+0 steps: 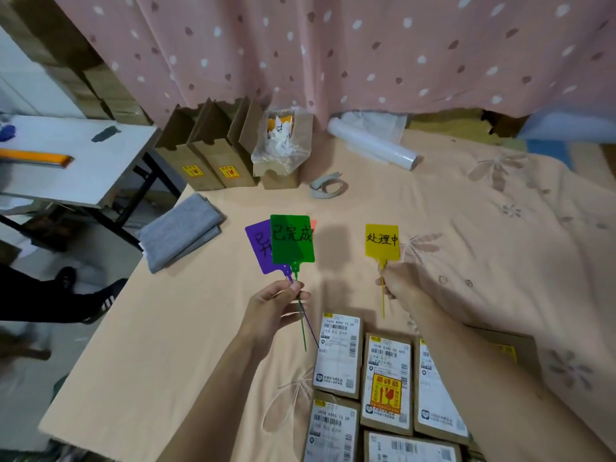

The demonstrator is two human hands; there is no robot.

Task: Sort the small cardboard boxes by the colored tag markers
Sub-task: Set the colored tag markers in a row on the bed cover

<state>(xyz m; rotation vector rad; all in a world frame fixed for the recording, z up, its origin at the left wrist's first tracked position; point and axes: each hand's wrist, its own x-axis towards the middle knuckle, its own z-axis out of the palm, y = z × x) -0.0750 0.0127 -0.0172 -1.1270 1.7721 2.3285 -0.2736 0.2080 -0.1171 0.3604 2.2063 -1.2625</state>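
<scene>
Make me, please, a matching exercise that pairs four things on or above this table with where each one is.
Things:
1. green tag
2. yellow tag
3. folded grey cloth
4. clear film roll

Places:
A. pinched by its stem in the right hand
B. lying at the left edge of the peach table cover
C. held in the left hand, overlapping the purple tag
D. lying at the far side, near the pink curtain

Pairs: 1-C, 2-A, 3-B, 4-D
</scene>
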